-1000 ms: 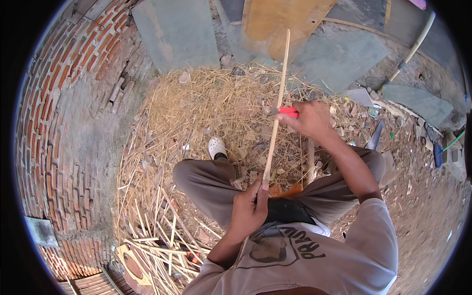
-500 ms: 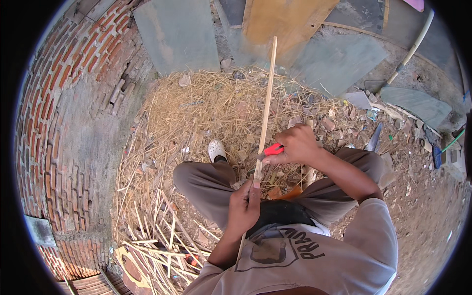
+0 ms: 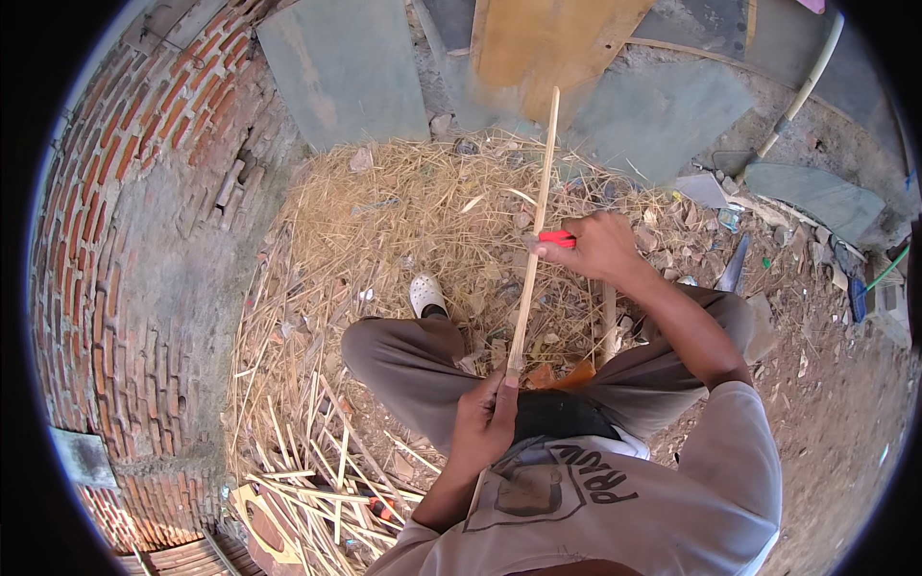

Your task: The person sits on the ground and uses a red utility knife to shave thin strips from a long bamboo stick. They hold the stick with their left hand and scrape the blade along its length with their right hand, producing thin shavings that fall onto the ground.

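A long, pale strip of bamboo or wood (image 3: 545, 182) points away from my lap, its far end raised toward the leaning boards. My left hand (image 3: 485, 415) is closed around its near part, close to my waist. In my right hand (image 3: 597, 247) is a red-handled knife (image 3: 558, 239), its blade laid against the strip about midway along. My right fingers wrap the handle and hide part of it. Just beyond the blade, a thin curled shaving (image 3: 521, 196) shows beside the strip.
Straw-like shavings (image 3: 355, 226) cover the ground ahead. More pale strips (image 3: 336, 470) lie heaped at my lower left. A brick wall (image 3: 115, 269) stands on the left. Grey boards (image 3: 346, 77) and a tan board (image 3: 547, 48) lean at the back. A saw blade (image 3: 735, 266) shows beyond my right knee.
My right hand and the knife have slid outward along the strip, away from my left hand. Loose shavings now show near the strip, whose far end has shifted slightly right and nearer.
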Demonstrator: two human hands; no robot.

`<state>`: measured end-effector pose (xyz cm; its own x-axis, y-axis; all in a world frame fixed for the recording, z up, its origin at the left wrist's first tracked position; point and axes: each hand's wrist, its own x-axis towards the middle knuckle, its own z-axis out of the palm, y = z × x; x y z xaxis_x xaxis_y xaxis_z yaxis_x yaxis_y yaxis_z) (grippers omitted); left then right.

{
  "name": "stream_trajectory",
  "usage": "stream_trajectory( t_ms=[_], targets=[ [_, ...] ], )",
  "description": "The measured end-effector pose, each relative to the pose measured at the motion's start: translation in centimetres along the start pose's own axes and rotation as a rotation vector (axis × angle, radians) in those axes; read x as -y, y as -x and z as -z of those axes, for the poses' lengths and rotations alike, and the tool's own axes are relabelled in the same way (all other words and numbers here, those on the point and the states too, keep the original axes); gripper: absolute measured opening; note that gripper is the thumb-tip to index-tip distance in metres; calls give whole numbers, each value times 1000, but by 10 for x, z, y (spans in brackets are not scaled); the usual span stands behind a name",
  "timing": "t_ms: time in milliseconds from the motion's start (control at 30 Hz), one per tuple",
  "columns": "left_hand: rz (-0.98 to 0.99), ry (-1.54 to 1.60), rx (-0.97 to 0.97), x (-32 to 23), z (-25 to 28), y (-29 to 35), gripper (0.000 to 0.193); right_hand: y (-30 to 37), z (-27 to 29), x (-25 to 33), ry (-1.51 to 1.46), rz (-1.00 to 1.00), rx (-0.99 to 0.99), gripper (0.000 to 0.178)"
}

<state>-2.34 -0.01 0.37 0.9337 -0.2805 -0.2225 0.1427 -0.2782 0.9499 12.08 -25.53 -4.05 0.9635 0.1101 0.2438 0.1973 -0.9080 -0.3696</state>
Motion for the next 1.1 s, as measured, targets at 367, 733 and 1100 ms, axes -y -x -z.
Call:
stream_trajectory(
  t_ms=[367, 733, 1100],
  targets=[
    [-9, -101, 154, 0, 7, 35, 33, -53, 22, -87, 63, -319, -71, 81],
    [116, 301, 221, 13, 27, 76, 36, -73, 60, -180, -30, -697, -175, 85],
    [52, 505, 96, -4, 9, -36, 44, 26, 16, 40, -119, 238, -32, 66]
  ],
)
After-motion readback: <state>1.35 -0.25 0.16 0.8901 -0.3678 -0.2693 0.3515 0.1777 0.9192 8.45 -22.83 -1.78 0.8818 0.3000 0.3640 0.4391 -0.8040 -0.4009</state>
